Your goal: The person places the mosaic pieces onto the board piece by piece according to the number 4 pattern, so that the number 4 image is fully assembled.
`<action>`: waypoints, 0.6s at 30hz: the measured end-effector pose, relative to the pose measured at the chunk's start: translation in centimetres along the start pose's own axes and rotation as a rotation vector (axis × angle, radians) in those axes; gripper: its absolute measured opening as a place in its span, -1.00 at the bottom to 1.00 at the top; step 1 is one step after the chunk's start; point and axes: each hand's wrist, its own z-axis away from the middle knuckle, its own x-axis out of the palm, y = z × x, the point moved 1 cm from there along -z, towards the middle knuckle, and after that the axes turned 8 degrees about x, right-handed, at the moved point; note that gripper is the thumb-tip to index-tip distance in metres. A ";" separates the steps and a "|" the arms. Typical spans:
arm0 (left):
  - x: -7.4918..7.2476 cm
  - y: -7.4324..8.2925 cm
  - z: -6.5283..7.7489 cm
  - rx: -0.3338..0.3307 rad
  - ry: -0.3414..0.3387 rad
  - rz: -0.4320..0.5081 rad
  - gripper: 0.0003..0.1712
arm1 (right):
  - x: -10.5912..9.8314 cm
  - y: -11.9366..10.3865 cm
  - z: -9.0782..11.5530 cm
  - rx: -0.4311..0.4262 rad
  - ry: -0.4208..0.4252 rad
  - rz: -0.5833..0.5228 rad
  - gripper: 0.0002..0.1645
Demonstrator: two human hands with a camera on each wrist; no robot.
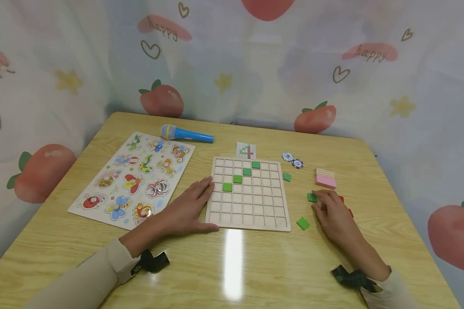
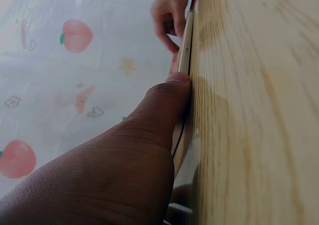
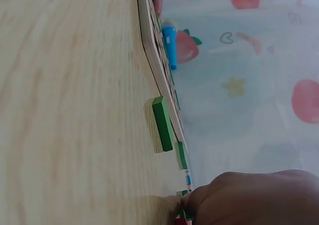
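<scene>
A wooden grid board lies flat, with green square tiles in several cells forming a diagonal. My left hand rests at its left side, fingers extended along the edge and thumb at the near corner. To the right of the board, my right hand pinches a green tile at the fingertips, low over the table. Two more loose green tiles lie nearby, one close to the near right corner, another beside the board's right edge. Red tiles are partly hidden behind the right hand.
An insect puzzle board lies at left, with a blue toy microphone behind it. A small pattern card touches the grid's far edge. Two poker chips and a row of pink and wooden tiles sit at back right.
</scene>
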 end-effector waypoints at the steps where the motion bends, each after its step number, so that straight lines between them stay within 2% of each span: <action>1: 0.0 0.0 0.0 0.002 0.002 0.002 0.49 | 0.1 0.0 0.0 -0.005 0.000 0.001 -0.56; 10: -0.2 -0.1 -0.1 0.026 0.017 -0.004 0.50 | 0.0 0.0 -0.2 -0.030 0.021 -0.012 -0.67; 18: 0.0 -0.1 -0.1 0.012 0.006 -0.002 0.50 | -0.1 -0.5 0.1 -0.021 0.010 -0.006 -0.79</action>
